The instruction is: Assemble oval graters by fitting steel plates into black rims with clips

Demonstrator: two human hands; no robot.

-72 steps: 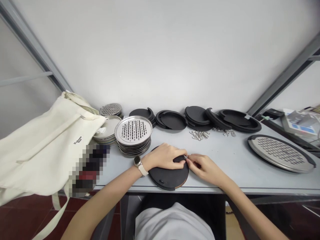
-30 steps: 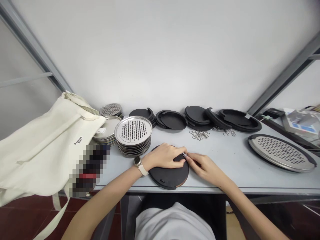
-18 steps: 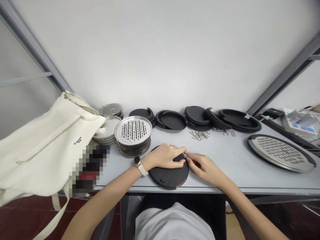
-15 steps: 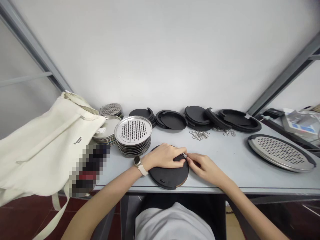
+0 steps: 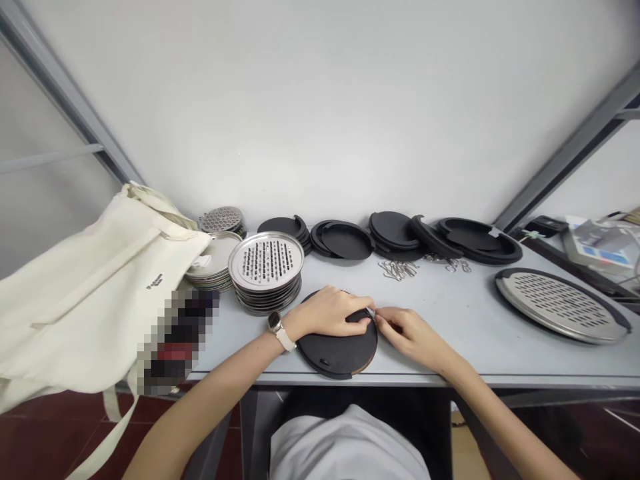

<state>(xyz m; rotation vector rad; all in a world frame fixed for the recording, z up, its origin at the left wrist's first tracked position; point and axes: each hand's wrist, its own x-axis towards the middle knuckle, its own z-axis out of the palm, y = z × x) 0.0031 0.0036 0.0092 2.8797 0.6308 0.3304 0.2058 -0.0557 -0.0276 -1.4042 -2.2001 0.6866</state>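
the cream bag droops past the edge of the counter, so its own weight might drag it down or shove the neighbouring discs. the stack of metal plates stands near the left forearm; a careless elbow could topple it. the black disc under the hands lies flat right at the front edge, so a pull toward the body could slide it off. the small metal clip at the disc's far right rim is likely the weakest point: if it is springy, an uneven pinch could let it jump away.

the counter is smooth and grey, the bag soft, creased cloth. the stacked plates are shiny, round and rimmed, the top one pierced with rows of rough holes. the disc is matte black, maybe plastic, with a brownish patch on its near rim. the clip is bright and slender, its exact shape hidden by the fingers.

the left hand rests on the disc; whether its fingers grip the clip, i cannot tell. the right hand has its fingers pinched on the clip's end.
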